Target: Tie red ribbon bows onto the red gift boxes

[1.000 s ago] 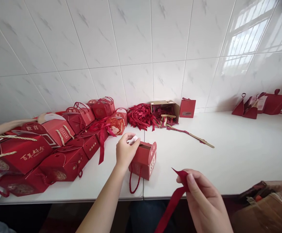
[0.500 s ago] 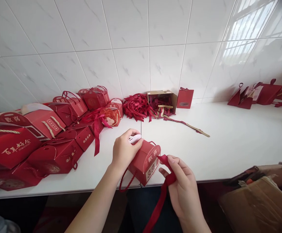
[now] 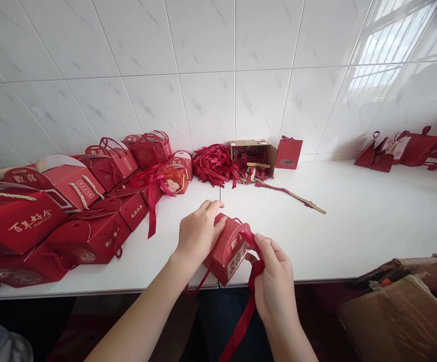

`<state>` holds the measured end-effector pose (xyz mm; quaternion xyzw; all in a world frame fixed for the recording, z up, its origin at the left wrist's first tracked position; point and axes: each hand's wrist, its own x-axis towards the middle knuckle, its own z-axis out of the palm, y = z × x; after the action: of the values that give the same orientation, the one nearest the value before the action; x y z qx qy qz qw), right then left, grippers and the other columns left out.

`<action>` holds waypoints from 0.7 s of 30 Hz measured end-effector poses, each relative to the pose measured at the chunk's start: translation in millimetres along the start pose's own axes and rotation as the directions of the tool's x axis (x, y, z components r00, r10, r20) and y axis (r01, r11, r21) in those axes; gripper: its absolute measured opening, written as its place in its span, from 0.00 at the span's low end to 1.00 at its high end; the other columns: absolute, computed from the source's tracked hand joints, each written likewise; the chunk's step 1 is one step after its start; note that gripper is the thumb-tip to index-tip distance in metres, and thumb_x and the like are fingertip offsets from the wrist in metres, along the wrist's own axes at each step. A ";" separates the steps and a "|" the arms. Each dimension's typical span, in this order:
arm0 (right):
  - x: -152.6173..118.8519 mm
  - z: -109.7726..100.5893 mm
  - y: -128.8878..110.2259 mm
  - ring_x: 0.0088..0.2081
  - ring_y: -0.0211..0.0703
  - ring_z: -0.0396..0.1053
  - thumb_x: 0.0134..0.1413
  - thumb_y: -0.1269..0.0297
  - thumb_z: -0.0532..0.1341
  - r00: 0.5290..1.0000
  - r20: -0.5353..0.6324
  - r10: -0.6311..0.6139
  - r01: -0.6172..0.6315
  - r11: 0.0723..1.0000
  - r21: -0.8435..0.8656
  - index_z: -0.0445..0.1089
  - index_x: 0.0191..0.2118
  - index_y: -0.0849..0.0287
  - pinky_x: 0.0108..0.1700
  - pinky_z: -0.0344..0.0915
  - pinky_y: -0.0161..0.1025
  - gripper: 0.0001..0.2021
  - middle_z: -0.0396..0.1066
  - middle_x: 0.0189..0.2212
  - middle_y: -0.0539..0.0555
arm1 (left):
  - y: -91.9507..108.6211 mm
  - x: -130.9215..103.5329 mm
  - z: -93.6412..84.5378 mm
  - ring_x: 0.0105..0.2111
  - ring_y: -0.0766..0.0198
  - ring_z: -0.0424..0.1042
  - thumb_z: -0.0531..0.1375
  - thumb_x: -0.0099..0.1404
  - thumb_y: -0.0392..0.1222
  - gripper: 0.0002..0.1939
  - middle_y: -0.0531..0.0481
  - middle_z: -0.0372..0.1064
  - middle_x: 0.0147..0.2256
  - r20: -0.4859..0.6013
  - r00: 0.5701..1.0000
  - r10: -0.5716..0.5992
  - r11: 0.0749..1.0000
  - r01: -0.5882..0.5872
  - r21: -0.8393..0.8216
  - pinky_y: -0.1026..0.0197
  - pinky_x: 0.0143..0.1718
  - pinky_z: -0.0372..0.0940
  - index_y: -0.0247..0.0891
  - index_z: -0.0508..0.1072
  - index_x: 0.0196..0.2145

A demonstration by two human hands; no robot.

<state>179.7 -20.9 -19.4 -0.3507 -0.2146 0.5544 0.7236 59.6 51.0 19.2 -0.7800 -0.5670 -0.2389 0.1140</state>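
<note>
A small red box (image 3: 224,254) with gold characters and a twisted red cord handle stands at the front edge of the white table. My left hand (image 3: 199,231) wraps over its left side and top, holding it. Pinched between the fingers of my right hand (image 3: 271,266) is a red ribbon (image 3: 246,314). The ribbon's upper end lies against the rounded flap on the box's right side, and its long tail hangs below the table edge. My left fingertips are partly hidden behind the box.
Many red gift boxes (image 3: 94,236) crowd the left side. At the back are a heap of red ribbon (image 3: 213,166), an open carton (image 3: 273,156) of strips and a red bag (image 3: 289,153). A long strip (image 3: 297,197) lies across the table. Cardboard (image 3: 399,317) stands at lower right.
My left hand has closed down over the box's top, covering the white flap seen before. My right hand has moved left, bringing the ribbon's end onto the box's rounded flap.
</note>
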 end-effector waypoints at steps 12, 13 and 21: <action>1.9 8.9 3.4 0.33 0.37 0.60 0.50 0.57 0.59 0.984 -0.020 -0.177 0.163 0.938 -0.305 0.63 0.25 0.58 0.37 0.58 0.35 0.11 0.63 0.30 0.48 | -0.2 -2.2 0.8 0.32 0.62 0.72 0.48 0.64 0.37 0.13 0.56 0.71 0.42 -0.006 1.000 0.014 1.000 -0.014 -0.026 0.61 0.27 0.60 0.46 0.69 0.42; 3.2 8.8 3.3 0.35 0.39 0.61 0.51 0.56 0.59 0.978 -0.022 -0.205 0.185 0.919 -0.349 0.64 0.26 0.57 0.38 0.58 0.36 0.11 0.63 0.32 0.49 | -0.1 -2.0 0.8 0.32 0.62 0.72 0.48 0.64 0.37 0.13 0.55 0.71 0.42 0.000 1.000 0.016 0.999 -0.016 -0.030 0.62 0.27 0.61 0.45 0.69 0.42; 1.4 10.0 -1.2 0.46 0.45 0.62 0.52 0.56 0.57 0.936 0.008 -0.351 0.298 0.782 -0.548 0.64 0.26 0.57 0.45 0.57 0.40 0.11 0.62 0.42 0.54 | 1.3 -1.8 -1.3 0.33 0.62 0.72 0.49 0.63 0.37 0.13 0.54 0.71 0.42 0.017 1.000 -0.009 0.999 0.010 -0.054 0.62 0.28 0.62 0.45 0.70 0.43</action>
<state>173.9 -17.1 -12.0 -0.5241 -0.3847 0.3209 0.6887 60.0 48.5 19.5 -0.7821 -0.5650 -0.2480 0.0872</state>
